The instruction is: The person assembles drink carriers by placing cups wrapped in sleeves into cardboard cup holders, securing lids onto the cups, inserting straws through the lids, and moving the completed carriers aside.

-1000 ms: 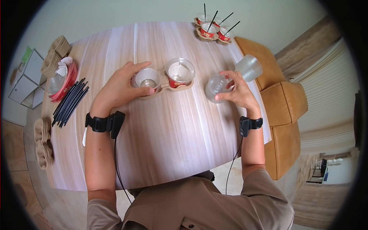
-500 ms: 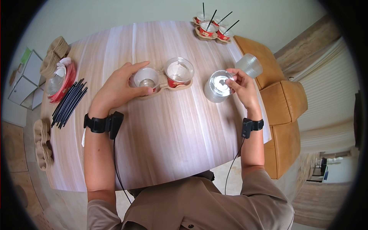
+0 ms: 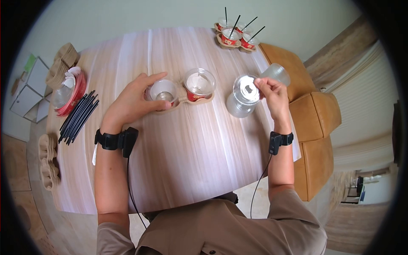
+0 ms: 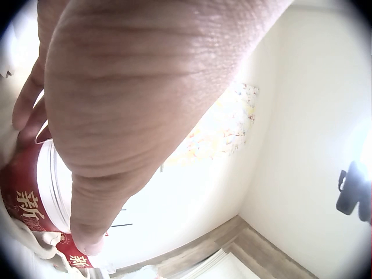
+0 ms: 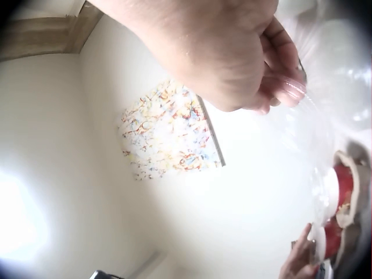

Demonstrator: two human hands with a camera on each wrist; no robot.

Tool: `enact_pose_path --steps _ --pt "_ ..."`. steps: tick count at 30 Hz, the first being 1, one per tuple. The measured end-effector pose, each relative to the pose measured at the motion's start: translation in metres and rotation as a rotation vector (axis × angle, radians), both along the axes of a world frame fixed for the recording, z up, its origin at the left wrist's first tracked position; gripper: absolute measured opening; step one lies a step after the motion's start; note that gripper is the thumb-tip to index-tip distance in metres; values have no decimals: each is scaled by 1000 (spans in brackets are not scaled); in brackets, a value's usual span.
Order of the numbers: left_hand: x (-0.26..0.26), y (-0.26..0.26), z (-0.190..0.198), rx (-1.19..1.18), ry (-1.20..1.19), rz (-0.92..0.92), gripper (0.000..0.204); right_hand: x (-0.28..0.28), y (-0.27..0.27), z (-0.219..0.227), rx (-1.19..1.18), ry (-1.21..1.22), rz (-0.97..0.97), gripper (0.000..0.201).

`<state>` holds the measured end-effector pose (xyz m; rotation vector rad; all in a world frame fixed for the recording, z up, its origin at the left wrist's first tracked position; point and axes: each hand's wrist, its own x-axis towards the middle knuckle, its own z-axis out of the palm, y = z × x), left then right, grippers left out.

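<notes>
My left hand [image 3: 132, 98] curls its thumb and fingers round the left cup [image 3: 163, 90], which sits in a brown carrier [image 3: 182, 94]. In the left wrist view that cup [image 4: 23, 189] is red with a white rim. The carrier's right side holds another red cup [image 3: 199, 84] with a clear top. My right hand [image 3: 274, 94] pinches the edge of a clear lid [image 3: 246, 87], tilted over a stack of clear lids [image 3: 239, 109]. The right wrist view shows my right hand [image 5: 226, 52] with fingertips on clear plastic; the far fingers are partly hidden.
Clear cups [image 3: 278, 74] lie at the right edge. Four-cup carriers with straws [image 3: 235, 29] stand at the far right. At left are red cups [image 3: 79, 91], black straws [image 3: 79, 117] and brown carriers [image 3: 61, 66], with more carriers [image 3: 48, 161] nearer.
My right hand has lifted a clear lid off the stack and moved it slightly right and away from me. My left hand stays round the left cup.
</notes>
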<state>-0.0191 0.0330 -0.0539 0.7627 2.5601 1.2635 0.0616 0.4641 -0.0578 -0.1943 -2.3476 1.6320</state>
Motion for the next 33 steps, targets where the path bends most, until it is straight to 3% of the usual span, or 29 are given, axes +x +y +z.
enact_pose_path --steps 3,5,6,8,12,14,17,20,22,23,25,28,33 --pt "-2 0 0 -4 -12 15 79 -23 -36 10 38 192 17 19" --pt "-11 0 -13 85 217 125 54 -37 -69 16 174 362 10 16" --pt "-12 0 -9 84 220 123 54 -42 -88 20 248 393 -5 15" --pt "-14 -1 0 348 -189 161 35 -49 -128 25 352 527 61 13" --pt "-12 -4 12 419 -301 288 39 -58 -195 22 317 633 199 17" --pt "-12 -13 18 662 -568 213 44 -62 -205 19 291 691 266 20" --pt "-18 -19 3 845 -517 136 49 -70 -209 4 304 712 366 26" --pt "-25 -28 -7 765 -445 125 52 -76 -197 -6 347 688 479 34" --pt "-26 -30 -5 756 -460 160 55 -87 -188 -19 -6 483 546 42" --pt "-26 -30 -4 720 -464 166 54 -87 -187 -9 -22 487 571 42" --pt "-24 -28 -4 695 -455 141 47 -81 -180 15 -376 -9 522 47" --pt "-20 -21 -5 722 -419 154 43 -83 -173 21 -233 -181 530 50" --pt "-8 -15 8 611 -440 126 41 -85 -165 22 -192 -220 489 32"
